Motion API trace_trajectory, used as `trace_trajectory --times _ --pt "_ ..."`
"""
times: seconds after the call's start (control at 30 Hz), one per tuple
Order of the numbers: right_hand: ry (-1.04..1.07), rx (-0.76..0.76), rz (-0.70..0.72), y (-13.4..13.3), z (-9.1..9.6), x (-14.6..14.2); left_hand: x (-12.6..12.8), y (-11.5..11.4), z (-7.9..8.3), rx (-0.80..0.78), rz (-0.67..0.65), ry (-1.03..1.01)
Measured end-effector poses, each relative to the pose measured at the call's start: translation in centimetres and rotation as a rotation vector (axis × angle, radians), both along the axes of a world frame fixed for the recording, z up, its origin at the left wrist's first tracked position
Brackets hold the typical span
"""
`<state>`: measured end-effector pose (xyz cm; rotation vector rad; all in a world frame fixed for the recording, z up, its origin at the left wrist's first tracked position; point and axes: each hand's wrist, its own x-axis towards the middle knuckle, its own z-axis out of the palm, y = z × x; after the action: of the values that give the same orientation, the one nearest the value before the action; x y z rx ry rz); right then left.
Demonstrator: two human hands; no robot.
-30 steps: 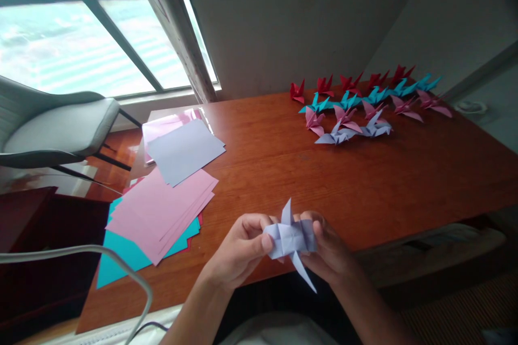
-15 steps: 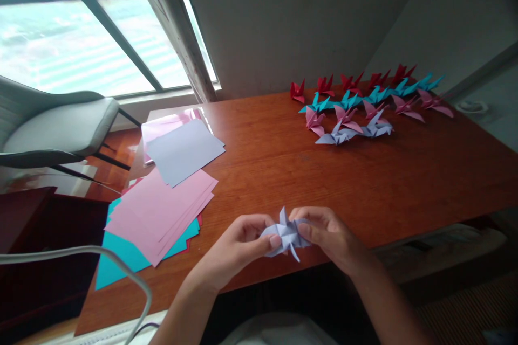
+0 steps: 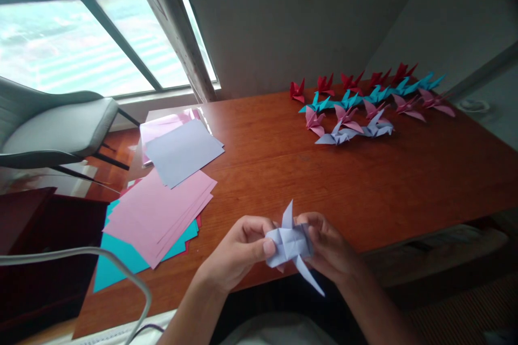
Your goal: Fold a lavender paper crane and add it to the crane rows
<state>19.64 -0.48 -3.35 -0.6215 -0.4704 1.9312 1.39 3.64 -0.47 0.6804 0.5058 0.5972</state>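
Note:
A pale lavender origami crane (image 3: 290, 243) is held between my two hands above the table's front edge. One narrow point of it sticks up and away from me; a longer one slants down towards my lap on the right. My left hand (image 3: 238, 250) pinches its left side, thumb on top. On the other side my right hand (image 3: 329, 248) has its fingers closed round the paper's right edge, some of them hidden behind it.
Finished paper cranes stand in rows at the back right: red (image 3: 350, 82), turquoise (image 3: 348, 99), pink (image 3: 346, 117) and two lavender ones (image 3: 339, 136). Lavender sheets (image 3: 184, 152), pink sheets (image 3: 162, 210) and turquoise sheets (image 3: 121, 261) lie at the left. A grey cable-like tube (image 3: 121, 267) curves in front.
The paper crane has turned and tilted, so its two narrow points show longer. My right thumb has moved off its top to the right edge. My left hand keeps its pinch.

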Motion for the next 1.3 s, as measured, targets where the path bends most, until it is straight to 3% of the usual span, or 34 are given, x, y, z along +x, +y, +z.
trace_trajectory --times 0.57,0.83,0.97,1.07,1.17,1.3 --pt "-0.001 0.028 -0.161 0.2 0.3 0.1 0.4 -0.3 -0.4 0.067 0.116 -0.066" --pt "0.03 0.089 -0.155 0.1 0.7 -0.9 1.0 -0.6 -0.3 0.096 0.11 -0.057" --pt "-0.034 0.056 -0.183 0.1 0.5 -0.4 0.4 -0.4 -0.4 0.062 0.203 -0.048" --pt "-0.036 0.124 -0.195 0.0 0.1 0.1 -0.3 -0.2 -0.5 0.039 0.26 -0.037" --pt "-0.044 0.172 -0.186 0.0 0.1 0.4 -0.6 -0.1 -0.5 0.048 0.236 -0.014" --pt "-0.03 0.062 -0.146 0.5 0.4 0.8 -0.5 0.1 -0.2 0.043 0.204 0.011"
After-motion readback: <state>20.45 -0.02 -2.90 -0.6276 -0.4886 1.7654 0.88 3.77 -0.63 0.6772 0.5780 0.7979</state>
